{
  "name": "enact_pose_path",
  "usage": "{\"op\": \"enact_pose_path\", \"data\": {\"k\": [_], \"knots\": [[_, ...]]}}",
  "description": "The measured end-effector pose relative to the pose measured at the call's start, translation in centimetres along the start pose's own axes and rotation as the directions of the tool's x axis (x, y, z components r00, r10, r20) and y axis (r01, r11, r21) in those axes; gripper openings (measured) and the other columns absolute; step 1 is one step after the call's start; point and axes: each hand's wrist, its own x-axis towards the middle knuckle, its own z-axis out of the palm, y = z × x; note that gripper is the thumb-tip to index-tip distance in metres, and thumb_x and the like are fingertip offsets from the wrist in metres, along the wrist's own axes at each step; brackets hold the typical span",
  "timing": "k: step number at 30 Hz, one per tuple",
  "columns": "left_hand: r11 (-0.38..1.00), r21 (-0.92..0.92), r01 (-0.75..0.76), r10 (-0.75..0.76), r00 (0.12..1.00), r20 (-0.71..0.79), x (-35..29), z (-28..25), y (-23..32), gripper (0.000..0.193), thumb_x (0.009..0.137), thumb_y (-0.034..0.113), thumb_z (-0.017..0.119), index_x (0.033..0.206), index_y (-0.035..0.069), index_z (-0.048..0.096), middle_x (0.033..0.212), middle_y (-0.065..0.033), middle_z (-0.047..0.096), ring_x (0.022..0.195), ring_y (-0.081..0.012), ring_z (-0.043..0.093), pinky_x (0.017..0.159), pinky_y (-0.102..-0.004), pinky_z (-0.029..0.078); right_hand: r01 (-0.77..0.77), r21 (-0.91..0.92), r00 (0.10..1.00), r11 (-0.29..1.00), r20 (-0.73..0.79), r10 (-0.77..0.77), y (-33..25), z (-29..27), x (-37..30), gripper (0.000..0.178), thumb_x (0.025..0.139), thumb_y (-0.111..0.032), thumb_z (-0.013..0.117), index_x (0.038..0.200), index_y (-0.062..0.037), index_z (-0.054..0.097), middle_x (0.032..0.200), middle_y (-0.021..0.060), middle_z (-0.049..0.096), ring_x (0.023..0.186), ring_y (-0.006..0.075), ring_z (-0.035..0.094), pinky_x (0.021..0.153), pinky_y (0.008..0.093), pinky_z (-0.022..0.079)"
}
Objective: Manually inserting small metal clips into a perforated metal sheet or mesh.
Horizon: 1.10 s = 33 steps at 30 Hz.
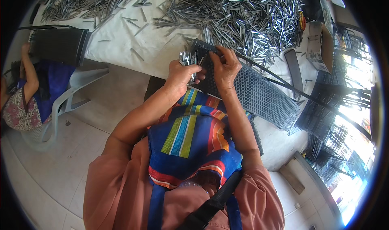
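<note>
My left hand [184, 75] is closed around a bunch of thin, shiny metal strips [187, 60], which stick up between the thumb and fingers. Just to its right, my right hand [226, 67] bends over the far left end of a long, dark perforated metal piece [259, 92], with thumb and fingers drawn together. Whatever its fingertips pinch is too small to make out. The perforated piece slants from the table edge down to the right, over my striped, colourful apron [194, 136].
Large heaps of metal strips [243, 15] cover the white tabletop [117, 43]. Long dark rods [308, 96] run out to the right, near a cardboard box [320, 45] and dark metal racks [320, 112]. Another person [30, 88] sits at the left on a pale plastic chair [67, 96].
</note>
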Motion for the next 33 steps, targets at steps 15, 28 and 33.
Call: {"op": "enact_pose_path", "data": {"k": [15,28,33], "knots": [[0.999,-0.034,0.013,-0.007,0.981,0.193,-0.2,0.8,-0.3,0.012,0.077,0.000,0.065,0.088,-0.002,0.065,0.074,-0.0125,0.068,0.062,-0.0200,0.067,0.049,-0.0280,0.050,-0.632,0.346,0.751,0.694,0.494,0.438,-1.8,-3.0,-0.4,0.012,0.079,-0.008,0.069,0.079,0.0038,0.066,0.061,0.0001,0.059,0.057,0.0078,0.055,0.053,0.0218,0.043],[0.997,0.079,-0.003,-0.004,0.996,0.085,-0.1,0.3,-0.4,0.013,0.078,0.000,0.060,0.091,0.000,0.064,0.077,-0.0131,0.068,0.060,-0.0200,0.066,0.046,-0.0278,0.047,0.045,0.159,0.992,0.986,-0.123,-0.025,0.7,-1.9,-0.4,0.010,0.075,0.001,0.070,0.084,-0.0005,0.066,0.075,0.0042,0.060,0.062,0.0100,0.054,0.057,0.0228,0.042],[1.000,0.017,0.011,-0.012,0.998,0.059,0.0,0.6,-0.5,0.011,0.078,0.001,0.060,0.088,-0.002,0.064,0.076,-0.0137,0.068,0.058,-0.0193,0.065,0.046,-0.0274,0.046,0.021,0.023,0.995,1.000,-0.102,-0.019,0.3,-2.2,-0.3,0.011,0.074,0.001,0.071,0.084,-0.0006,0.067,0.072,0.0076,0.059,0.061,0.0144,0.057,0.057,0.0253,0.044]]}}
